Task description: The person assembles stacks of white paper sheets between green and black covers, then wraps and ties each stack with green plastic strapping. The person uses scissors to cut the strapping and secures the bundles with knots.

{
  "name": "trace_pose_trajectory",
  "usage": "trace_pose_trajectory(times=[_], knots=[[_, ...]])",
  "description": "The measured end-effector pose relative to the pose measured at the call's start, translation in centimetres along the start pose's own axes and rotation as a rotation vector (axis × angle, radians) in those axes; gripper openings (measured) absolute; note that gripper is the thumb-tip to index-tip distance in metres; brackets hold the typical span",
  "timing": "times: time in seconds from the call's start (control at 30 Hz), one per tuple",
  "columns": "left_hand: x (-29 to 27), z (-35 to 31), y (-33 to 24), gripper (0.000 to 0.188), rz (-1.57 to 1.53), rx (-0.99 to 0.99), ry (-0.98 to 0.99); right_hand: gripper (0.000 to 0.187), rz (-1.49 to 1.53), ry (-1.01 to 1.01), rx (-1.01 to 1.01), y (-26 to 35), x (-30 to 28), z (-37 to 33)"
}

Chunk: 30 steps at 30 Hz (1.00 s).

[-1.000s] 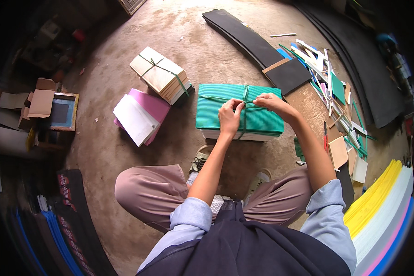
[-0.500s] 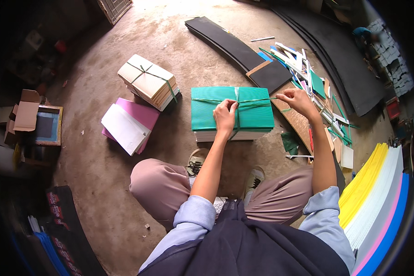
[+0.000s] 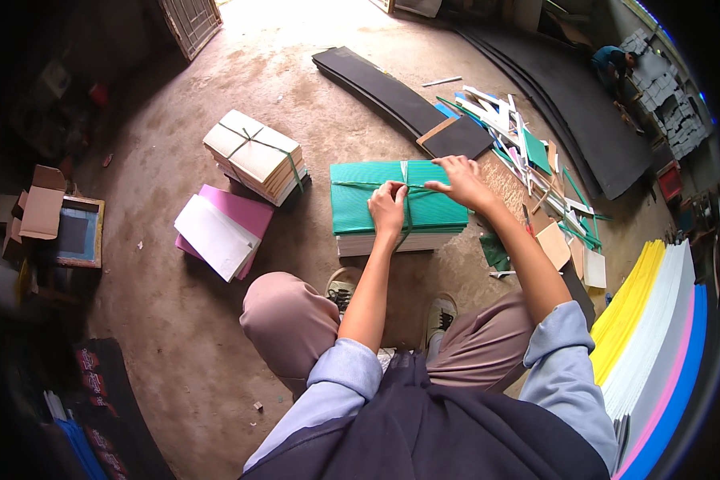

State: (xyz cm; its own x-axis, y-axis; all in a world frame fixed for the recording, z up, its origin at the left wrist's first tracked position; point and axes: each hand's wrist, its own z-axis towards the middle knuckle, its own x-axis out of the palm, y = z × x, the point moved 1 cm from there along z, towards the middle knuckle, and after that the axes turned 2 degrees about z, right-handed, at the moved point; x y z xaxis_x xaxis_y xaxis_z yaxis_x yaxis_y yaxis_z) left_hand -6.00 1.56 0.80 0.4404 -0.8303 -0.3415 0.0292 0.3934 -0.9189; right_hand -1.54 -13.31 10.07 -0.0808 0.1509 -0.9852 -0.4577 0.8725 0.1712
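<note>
A stack of sheets with a green ribbed top [image 3: 356, 210] and pale sheets below sits on the floor before me. Green strapping [image 3: 407, 214] crosses over it both ways. My left hand [image 3: 386, 212] is closed, with thumb and fingers pinching the strapping where it crosses on top. Over the right part of the stack is my right hand [image 3: 466, 184], its fingers stretched and apart from the thumb. The thumb tip is close to the strapping; whether it touches cannot be made out.
A tied stack of cream sheets [image 3: 248, 142] and loose white and pink sheets [image 3: 216, 236] lie to the left. Offcuts [image 3: 536, 152] are heaped at the right, beside black sheets [image 3: 392, 88]. Coloured sheets [image 3: 648, 312] stand near right. A person [image 3: 612, 62] is at the far right.
My right hand has moved left from beyond the stack's right edge to above it, and its pinching fingers have spread. My left hand stays at the strap crossing. The view has shifted slightly.
</note>
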Motion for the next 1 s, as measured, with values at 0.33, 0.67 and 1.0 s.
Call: trace_pose_trajectory(times=[0.33, 0.67, 1.0], knots=[[-0.5, 0.0, -1.5, 0.015, 0.344, 0.203, 0.064, 0.029, 0.991, -0.043, 0.303, -1.5, 4.1, 4.2], [-1.1, 0.7, -0.7, 0.013, 0.299, 0.525, 0.296, 0.032, 0.823, -0.500, 0.292, 1.2, 7.9, 7.7], [-2.6, 0.2, -0.1, 0.014, 0.267, 0.439, 0.273, 0.031, 1.169, -0.063, 0.262, -1.7, 7.0, 10.0]])
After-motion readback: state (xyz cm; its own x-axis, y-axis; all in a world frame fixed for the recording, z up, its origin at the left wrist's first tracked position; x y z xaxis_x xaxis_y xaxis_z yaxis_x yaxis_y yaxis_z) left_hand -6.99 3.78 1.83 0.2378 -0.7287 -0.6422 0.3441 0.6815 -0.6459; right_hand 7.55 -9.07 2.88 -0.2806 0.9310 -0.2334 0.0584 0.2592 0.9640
